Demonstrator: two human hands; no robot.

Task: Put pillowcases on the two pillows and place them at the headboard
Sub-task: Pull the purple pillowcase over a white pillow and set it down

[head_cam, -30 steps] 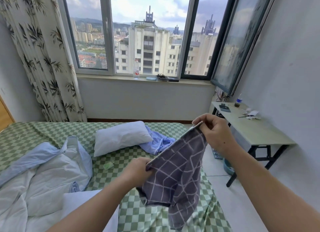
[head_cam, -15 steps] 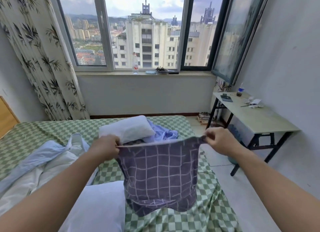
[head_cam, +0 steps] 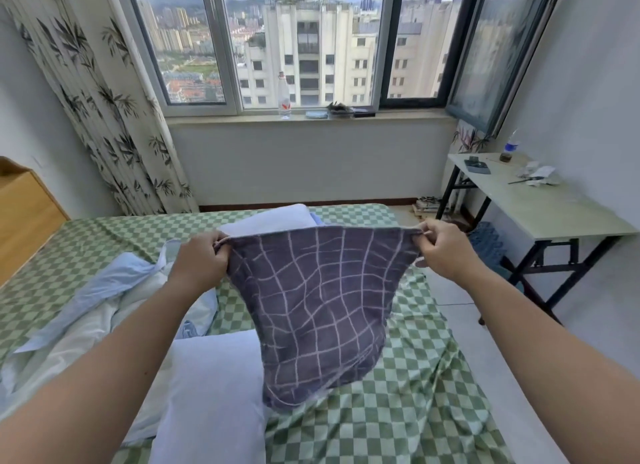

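My left hand (head_cam: pixel 204 261) and right hand (head_cam: pixel 441 252) each pinch a top corner of the purple checked pillowcase (head_cam: pixel 318 307), stretched between them above a bare pillow (head_cam: pixel 211 394).

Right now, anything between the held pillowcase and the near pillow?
Nothing visible. Left hand and right hand pinch the top corners of the plaid pillowcase; it hangs right beside the near bare pillow, lower edge on the checked sheet.
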